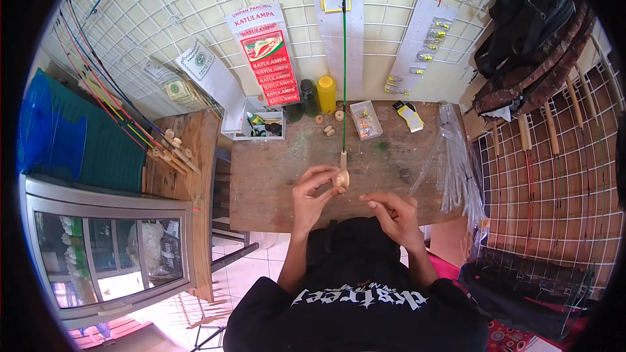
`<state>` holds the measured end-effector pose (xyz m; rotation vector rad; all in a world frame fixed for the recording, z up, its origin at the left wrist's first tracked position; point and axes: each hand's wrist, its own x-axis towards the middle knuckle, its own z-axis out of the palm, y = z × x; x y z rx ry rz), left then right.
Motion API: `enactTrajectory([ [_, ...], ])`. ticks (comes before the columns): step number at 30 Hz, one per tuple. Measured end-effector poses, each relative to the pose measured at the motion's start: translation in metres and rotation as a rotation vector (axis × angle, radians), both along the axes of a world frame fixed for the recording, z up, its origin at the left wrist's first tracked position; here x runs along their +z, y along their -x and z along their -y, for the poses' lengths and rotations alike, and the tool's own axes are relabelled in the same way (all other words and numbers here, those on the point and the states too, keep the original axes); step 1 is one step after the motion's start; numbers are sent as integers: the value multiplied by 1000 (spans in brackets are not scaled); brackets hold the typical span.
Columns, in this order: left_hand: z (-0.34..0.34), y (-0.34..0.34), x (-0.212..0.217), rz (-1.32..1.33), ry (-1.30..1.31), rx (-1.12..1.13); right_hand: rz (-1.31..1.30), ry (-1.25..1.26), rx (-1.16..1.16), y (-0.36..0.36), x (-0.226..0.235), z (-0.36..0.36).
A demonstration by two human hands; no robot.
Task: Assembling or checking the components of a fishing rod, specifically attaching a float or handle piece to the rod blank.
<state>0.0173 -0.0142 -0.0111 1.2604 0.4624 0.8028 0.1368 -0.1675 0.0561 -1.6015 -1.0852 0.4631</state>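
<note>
Both hands work over the wooden table (274,176): left hand (313,192) pinches the green rod's (343,58) pale wooden butt (342,176), probably light, stiff, best gripped there; right hand (391,212) curls loosely, seemingly empty.

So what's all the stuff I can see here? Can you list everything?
Green rod: one, upright, its pale wooden handle at the left hand.
Wooden table: one, brown, centre.
Yellow bottle: one, back of table.
Dark bottle: one, beside the yellow one.
Clear plastic box: one, right of the bottles.
Small wooden rings: a few, tan, mid table.
Clear plastic sleeves: a pile, table's right end.
Red and white packets: one hanging strip, on the wire wall grid.
Glass cabinet: one, silver-framed, lower left.
Left hand: holds the handle.
Right hand: fingers pinched, beside it; contents too small to tell.
</note>
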Motion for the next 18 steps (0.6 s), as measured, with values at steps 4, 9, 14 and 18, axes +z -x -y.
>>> enactTrajectory([
  [4, -1, 5, 7, -84, -269, -188, -55, -73, -74, -6, 1, -17],
  [9, 3, 8, 18, 89, -68, -340, -359, -115, -112, -18, -25, -34],
  [14, 4, 0, 11, 399, 561, -117, -349, 3, -100, 3, -44, -33],
  [18, 9, -9, -9, 359, 674, 68, -31, 94, -78, 22, -44, -30],
])
